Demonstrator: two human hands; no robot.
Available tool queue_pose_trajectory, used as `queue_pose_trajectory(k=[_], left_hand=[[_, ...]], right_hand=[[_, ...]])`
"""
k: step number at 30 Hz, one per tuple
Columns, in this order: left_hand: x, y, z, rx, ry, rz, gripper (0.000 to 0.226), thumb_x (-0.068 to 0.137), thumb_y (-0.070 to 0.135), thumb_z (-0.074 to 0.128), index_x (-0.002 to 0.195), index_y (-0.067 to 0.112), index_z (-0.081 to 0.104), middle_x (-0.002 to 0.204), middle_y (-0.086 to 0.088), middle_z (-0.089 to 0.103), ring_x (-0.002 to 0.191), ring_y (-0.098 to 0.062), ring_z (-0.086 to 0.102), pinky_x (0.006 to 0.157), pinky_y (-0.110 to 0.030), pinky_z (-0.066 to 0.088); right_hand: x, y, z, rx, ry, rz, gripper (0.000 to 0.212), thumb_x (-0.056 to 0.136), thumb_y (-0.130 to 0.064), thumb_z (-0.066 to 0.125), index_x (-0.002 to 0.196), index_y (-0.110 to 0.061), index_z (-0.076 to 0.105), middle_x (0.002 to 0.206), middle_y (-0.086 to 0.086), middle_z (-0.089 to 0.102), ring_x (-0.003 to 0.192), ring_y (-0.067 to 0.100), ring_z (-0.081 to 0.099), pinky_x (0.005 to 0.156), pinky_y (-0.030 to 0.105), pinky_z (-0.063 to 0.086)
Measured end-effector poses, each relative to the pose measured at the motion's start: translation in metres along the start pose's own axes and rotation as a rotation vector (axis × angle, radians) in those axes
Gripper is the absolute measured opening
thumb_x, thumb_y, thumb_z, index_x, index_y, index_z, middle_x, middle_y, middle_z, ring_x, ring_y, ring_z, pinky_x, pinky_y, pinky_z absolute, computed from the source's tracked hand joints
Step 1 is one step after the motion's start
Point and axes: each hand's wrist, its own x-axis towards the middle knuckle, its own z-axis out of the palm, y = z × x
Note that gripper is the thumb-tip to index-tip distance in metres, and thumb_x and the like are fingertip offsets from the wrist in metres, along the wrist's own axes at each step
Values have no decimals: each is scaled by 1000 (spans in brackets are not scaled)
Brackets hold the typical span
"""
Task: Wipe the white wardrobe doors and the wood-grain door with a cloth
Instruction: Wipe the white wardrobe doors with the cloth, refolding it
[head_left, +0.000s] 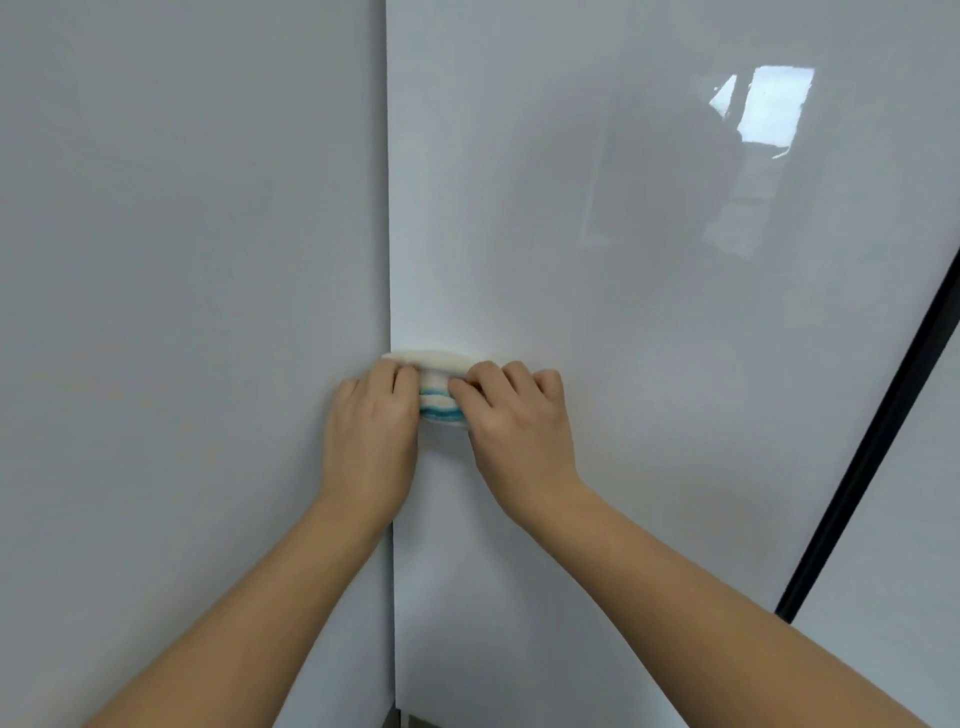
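Pinching folded cloth (439, 389) from both ends, left hand (371, 421) and right hand (514, 415) curled on it, equally near. Pressed against white wardrobe door (623, 312) at its left edge, long axis horizontal; rest of panel lying rightward.

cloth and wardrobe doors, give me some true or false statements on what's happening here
1. The left hand and the right hand both grip the cloth. True.
2. The cloth is plain red. False: it is white with blue-green stripes.
3. The cloth lies against the white door right of the seam, close to that seam. True.
4. A wood-grain door fills the left half of the view. False: the left door is plain white too.
5. A black strip runs slantwise at the right. True.
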Motion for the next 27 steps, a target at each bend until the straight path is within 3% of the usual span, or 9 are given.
queue_pose_trajectory(k=[8,13,20,23,27], left_hand=[[-64,7,28,-171,-83,-148,48,64,-19,64,110,-4,62,93,-18,60,64,-34,54,54,-38,46],[-109,5,48,-223,-162,-157,49,67,-18,67,114,-5,62,96,-18,62,69,-32,58,58,-39,51],[-174,4,80,-286,-226,-166,49,76,-8,70,123,-5,57,114,-15,61,97,-27,62,81,-38,56],[-194,4,94,-323,-262,-206,55,75,-6,73,126,-5,55,123,-15,58,111,-26,59,94,-38,53],[-215,6,104,-371,-281,-236,59,71,-9,75,126,-2,54,123,-12,57,113,-23,55,99,-34,48]], right_hand=[[-51,-18,15,37,-32,9,26,77,3,58,92,-15,70,86,0,63,70,22,53,63,33,28],[-94,-30,26,61,-96,-17,25,79,3,58,93,-14,71,86,1,64,69,22,54,61,33,32],[-148,-47,36,140,-252,-26,21,83,-1,56,95,-10,71,85,2,64,69,19,56,49,30,48],[-167,-53,39,154,-288,-4,25,82,-1,55,98,-11,72,87,1,65,71,18,58,46,25,47],[-195,-59,45,163,-329,22,29,82,0,52,99,-12,73,90,-1,66,72,17,58,44,24,45]])
